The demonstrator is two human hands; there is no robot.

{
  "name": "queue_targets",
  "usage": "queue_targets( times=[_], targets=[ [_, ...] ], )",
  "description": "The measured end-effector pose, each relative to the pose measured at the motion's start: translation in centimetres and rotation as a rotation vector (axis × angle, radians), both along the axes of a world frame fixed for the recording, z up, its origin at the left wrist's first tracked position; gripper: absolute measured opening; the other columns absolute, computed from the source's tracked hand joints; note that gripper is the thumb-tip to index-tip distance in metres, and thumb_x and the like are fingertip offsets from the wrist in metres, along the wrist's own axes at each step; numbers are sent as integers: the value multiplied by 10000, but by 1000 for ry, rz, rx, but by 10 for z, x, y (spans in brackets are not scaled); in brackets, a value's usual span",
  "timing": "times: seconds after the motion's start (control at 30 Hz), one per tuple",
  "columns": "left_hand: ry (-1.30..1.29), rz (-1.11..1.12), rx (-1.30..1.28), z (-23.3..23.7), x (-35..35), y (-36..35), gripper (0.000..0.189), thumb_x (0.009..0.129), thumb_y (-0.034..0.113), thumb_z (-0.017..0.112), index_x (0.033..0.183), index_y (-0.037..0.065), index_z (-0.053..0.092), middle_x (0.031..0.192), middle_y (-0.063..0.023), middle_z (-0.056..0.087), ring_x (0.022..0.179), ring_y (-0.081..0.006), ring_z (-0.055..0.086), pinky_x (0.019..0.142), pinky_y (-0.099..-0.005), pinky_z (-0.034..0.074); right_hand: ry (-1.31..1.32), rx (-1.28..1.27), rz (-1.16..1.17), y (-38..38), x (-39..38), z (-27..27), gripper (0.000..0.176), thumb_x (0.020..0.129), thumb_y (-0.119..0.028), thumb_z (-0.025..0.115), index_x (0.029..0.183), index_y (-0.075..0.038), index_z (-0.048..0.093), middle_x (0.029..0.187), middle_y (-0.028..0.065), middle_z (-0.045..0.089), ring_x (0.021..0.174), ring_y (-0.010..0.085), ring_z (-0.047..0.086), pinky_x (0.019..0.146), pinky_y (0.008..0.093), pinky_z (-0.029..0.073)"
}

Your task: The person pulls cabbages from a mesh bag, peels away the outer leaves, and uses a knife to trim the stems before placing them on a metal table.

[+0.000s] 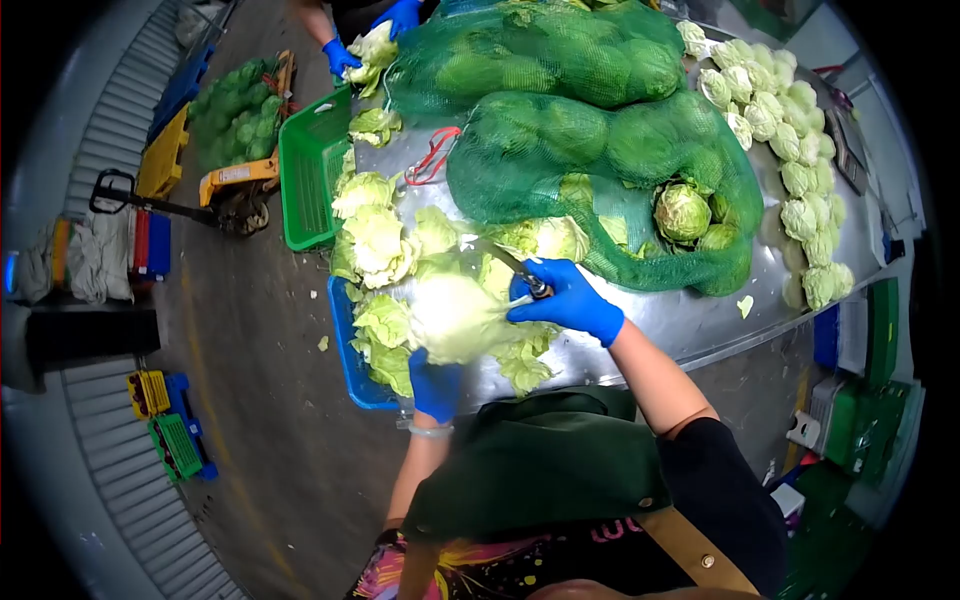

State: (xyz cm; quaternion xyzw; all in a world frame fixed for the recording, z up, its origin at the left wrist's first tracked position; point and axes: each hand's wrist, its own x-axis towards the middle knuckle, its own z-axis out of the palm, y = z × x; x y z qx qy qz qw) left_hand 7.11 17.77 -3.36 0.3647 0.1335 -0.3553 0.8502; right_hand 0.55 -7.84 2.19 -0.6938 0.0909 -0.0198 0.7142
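A pale, trimmed cabbage [452, 318] is held over the near left part of the metal table [660, 318], blurred by motion. My left hand [436, 386], in a blue glove, grips it from below on the near side. My right hand [566, 298], also gloved in blue, is closed round the handle of a knife [518, 268], its blade pointing up and left over the cabbage. Loose cabbage leaves [382, 245] lie all around it. Behind my right hand a green net sack [590, 150] gapes, showing a whole cabbage [683, 212] at its mouth.
A second full net sack [530, 60] lies behind. Trimmed cabbages [800, 180] line the table's right side. A green crate [308, 170] and a blue crate [352, 365] stand at the left edge. Across the table, a co-worker's gloved hand [340, 57] holds leaves. A red strap [432, 157] lies nearby.
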Motion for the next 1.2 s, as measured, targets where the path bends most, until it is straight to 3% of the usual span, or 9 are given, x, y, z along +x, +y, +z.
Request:
queue_targets(
  times=[0.1,0.2,0.4,0.43,0.5,0.57,0.63,0.93,1.2],
  targets=[
    [31,40,-56,-1,15,-2,670,921,403,520,1485,80,355,1487,-153,426,1346,-328,441,1107,-500,386,90,-183,250,-16,-23,6,319,729,-189,857,943,-48,666,753,3,575,713,98,519,670,278,446],
    [-5,19,-149,1,30,0,681,938,454,482,1489,79,344,1518,-167,374,1382,-360,387,1125,-530,351,206,-153,-156,-22,-39,-37,308,734,-181,845,943,-53,657,773,-3,571,719,98,530,670,260,450],
    [-3,-38,-91,9,20,-11,725,942,517,470,1511,103,295,1510,-168,376,1375,-352,390,1147,-522,325,-125,-119,-17,19,-15,10,747,735,-222,851,1401,-159,519,1423,56,518,1231,171,520,914,307,475],
    [-8,-58,-90,19,13,-19,725,942,517,470,1511,103,295,1510,-168,376,1375,-352,390,1147,-522,325,-17,-51,19,28,-11,23,761,730,-190,854,1407,-148,510,1410,71,528,1241,189,524,991,316,446],
    [-999,-354,515,43,-2,-31,770,940,569,461,1522,106,259,1488,-176,393,1363,-343,398,1150,-526,314,-131,-59,-58,38,-4,28,828,711,-82,853,1442,-87,464,1409,68,534,1266,162,506,1060,335,402],
    [-757,-449,325,35,12,-28,824,930,609,468,1529,100,222,1467,-182,408,1343,-338,416,1145,-528,320,1,48,-117,38,-9,29,802,716,-75,849,1429,-85,482,1362,52,558,1181,138,539,999,310,435],
    [39,-354,-273,34,16,-18,847,926,612,484,1536,96,203,1481,-181,396,1345,-357,415,1132,-539,335,18,150,-229,36,-14,43,727,726,-58,837,1386,-83,533,1161,-19,622,833,51,542,772,224,463],
    [-322,-211,31,35,8,-37,891,794,352,783,1485,62,302,1429,-109,448,1309,-249,458,1101,-389,387,-154,-302,-273,31,-34,44,588,720,-168,851,1262,-140,626,1123,2,593,875,137,589,708,281,485],
    [-659,-272,210,36,0,-32,900,788,375,789,1486,74,308,1450,-102,409,1340,-248,406,1111,-377,360,-37,-495,-77,27,-34,31,523,681,-294,878,1095,-102,622,975,39,596,797,191,601,697,329,506]
  ],
)
